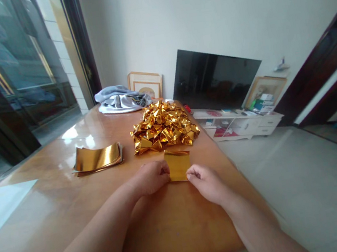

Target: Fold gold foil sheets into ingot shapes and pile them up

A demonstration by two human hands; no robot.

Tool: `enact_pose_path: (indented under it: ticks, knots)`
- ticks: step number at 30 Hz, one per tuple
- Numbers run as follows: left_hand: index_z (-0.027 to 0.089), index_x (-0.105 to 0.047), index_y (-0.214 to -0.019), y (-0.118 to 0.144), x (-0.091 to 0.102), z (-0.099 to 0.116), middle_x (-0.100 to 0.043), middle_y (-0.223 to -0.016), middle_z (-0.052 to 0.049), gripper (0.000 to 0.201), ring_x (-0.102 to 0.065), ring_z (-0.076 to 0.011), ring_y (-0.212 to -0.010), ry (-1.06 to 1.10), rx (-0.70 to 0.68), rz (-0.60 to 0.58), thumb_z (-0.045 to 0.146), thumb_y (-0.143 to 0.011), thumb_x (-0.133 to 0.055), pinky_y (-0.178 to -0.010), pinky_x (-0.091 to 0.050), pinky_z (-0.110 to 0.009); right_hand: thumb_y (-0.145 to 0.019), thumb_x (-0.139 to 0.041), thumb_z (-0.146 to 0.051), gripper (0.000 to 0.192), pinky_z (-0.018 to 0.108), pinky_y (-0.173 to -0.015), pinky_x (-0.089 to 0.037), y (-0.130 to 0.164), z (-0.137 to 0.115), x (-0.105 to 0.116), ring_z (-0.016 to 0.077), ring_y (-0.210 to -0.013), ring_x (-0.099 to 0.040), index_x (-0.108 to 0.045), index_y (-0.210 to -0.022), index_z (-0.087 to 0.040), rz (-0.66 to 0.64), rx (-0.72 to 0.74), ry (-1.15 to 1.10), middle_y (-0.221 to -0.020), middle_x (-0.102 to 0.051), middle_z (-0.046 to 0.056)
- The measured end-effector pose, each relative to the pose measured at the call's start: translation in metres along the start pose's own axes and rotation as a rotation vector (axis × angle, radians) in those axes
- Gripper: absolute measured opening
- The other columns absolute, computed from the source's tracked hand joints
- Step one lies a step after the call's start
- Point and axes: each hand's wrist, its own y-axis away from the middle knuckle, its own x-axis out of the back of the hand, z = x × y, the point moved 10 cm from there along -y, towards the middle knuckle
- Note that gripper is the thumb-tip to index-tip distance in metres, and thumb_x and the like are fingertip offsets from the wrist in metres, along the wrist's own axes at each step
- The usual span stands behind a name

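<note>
A small folded sheet of gold foil paper lies on the wooden table in front of me. My left hand pinches its left edge with curled fingers. My right hand pinches its lower right corner. Just beyond the sheet is a heap of folded gold foil pieces. A stack of flat gold foil sheets rests to the left, apart from both hands.
A bundle of grey-white cloth lies at the table's far end, by framed pictures. The table's right edge drops to a pale floor. A dark television stands on a low white cabinet. Glass doors run along the left.
</note>
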Motion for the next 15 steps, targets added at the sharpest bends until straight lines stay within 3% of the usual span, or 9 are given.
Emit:
enact_pose_path:
  ticks: [15]
  knots:
    - [0.021,-0.064,-0.084,0.0007,0.0061,0.007,-0.068,-0.082,-0.002,0.013,-0.06,-0.0174,-0.074,-0.126,-0.015,0.016,0.027,-0.082,-0.052,-0.062,-0.037,-0.025,-0.085,-0.058,-0.027,0.006,0.025,-0.058,-0.037,-0.0007,0.0058,0.0034,0.015,-0.067,-0.058,-0.056,-0.089,-0.024,0.081,-0.067,0.062,-0.076,-0.064,-0.002]
